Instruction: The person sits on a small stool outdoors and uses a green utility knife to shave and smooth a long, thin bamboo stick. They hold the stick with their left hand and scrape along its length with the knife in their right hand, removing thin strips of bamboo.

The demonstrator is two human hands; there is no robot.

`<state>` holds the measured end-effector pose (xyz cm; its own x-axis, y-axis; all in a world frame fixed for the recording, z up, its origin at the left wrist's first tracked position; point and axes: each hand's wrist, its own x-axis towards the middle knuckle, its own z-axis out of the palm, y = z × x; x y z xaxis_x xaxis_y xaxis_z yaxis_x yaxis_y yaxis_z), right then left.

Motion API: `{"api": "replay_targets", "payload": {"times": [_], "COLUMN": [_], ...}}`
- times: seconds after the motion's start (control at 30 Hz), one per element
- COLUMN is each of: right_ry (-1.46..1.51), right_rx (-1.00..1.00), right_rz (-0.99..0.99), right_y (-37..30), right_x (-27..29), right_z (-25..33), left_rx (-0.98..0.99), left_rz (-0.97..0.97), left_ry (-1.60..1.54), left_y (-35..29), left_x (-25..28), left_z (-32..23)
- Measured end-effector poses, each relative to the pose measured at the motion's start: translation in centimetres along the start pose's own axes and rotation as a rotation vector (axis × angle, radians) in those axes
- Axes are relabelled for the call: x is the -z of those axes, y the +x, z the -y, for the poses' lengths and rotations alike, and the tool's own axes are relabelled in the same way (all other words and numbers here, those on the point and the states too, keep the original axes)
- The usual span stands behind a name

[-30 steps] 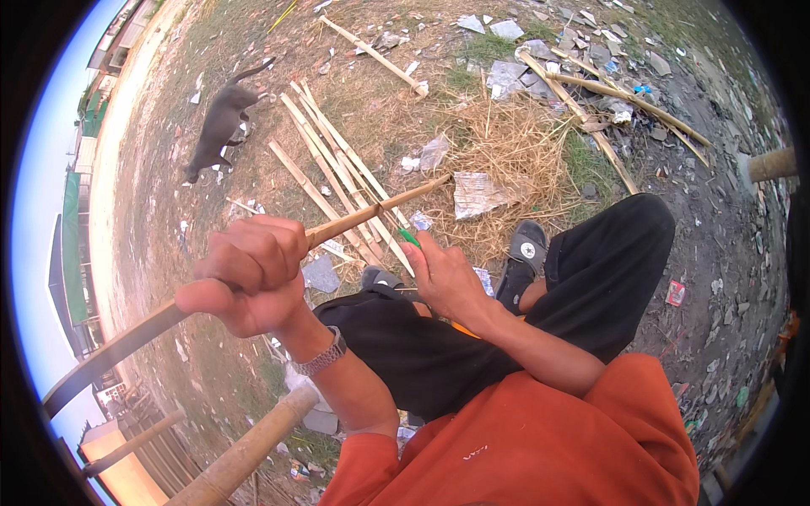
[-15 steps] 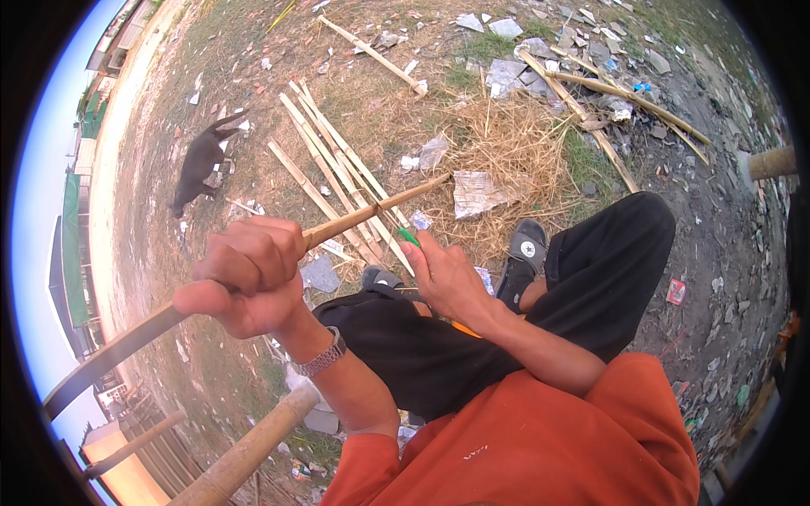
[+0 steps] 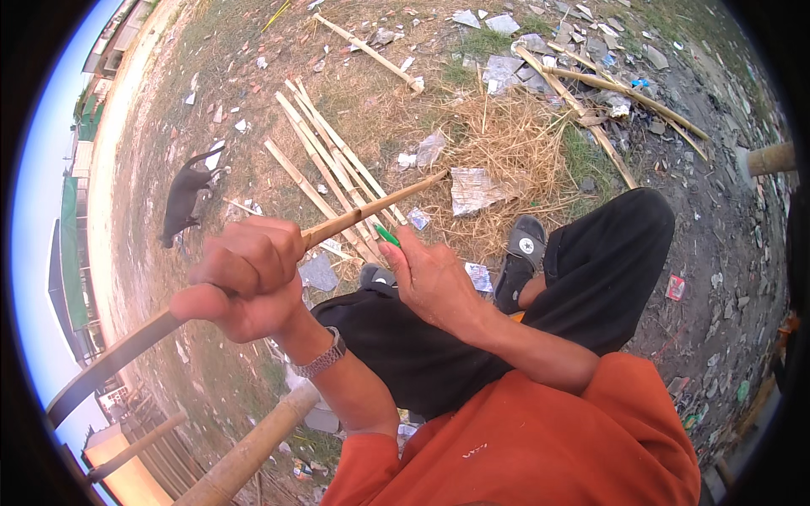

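Head view is showing the person sitting on rough ground, black trousers [image 3: 506, 337] and grey shoes [image 3: 519, 261] below. The left hand [image 3: 249, 274] is curled tight in a fist around a long thin tan bamboo stick [image 3: 371, 209], which is running from the lower left edge up past the fist, its tip ending over the dry straw pile [image 3: 506, 152]. The right hand [image 3: 434, 282] is sitting just beside the stick, fingers pressed together and pinching a small green object [image 3: 386, 235] whose far end is touching the stick. A bundle of split pale bamboo strips [image 3: 325, 160] is lying on the ground beyond. A dark animal [image 3: 181, 198] is standing well apart at left.
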<state>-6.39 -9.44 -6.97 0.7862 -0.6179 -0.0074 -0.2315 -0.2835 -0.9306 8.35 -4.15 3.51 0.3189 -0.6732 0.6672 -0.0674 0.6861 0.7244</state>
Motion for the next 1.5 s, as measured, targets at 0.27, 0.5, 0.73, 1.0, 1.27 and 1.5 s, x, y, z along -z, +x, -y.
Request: {"api": "replay_targets", "payload": {"times": [0.27,0.5,0.73,1.0,1.27,1.5], "right_ry": [-0.107,-0.167,0.052,0.08,0.127,0.028], "right_rx": [-0.052,-0.129,0.012,0.029,0.016,-0.065], "right_rz": [0.011,-0.051,0.025,-0.005,-0.015,0.045], "right_y": [0.6,1.4,-0.4,-0.5,-0.3,0.3], "right_x": [0.0,-1.1,0.5,0.2,0.0,0.6], "right_z": [-2.4,-5.9,0.3,-0.2,1.5,0.5], "left_rx": [-0.035,-0.006,-0.011,-0.003,0.009,0.03], "left_rz": [0.023,-0.033,-0.024,-0.027,-0.062,-0.146], "left_ry": [-0.02,0.017,-0.006,0.028,0.014,0.07], "left_y": [0.1,0.2,0.0,0.1,-0.1,-0.4], "left_x": [0.0,-0.2,0.1,-0.2,-0.5,-0.9], "left_z": [0.3,0.0,0.3,0.1,0.3,0.1]}}
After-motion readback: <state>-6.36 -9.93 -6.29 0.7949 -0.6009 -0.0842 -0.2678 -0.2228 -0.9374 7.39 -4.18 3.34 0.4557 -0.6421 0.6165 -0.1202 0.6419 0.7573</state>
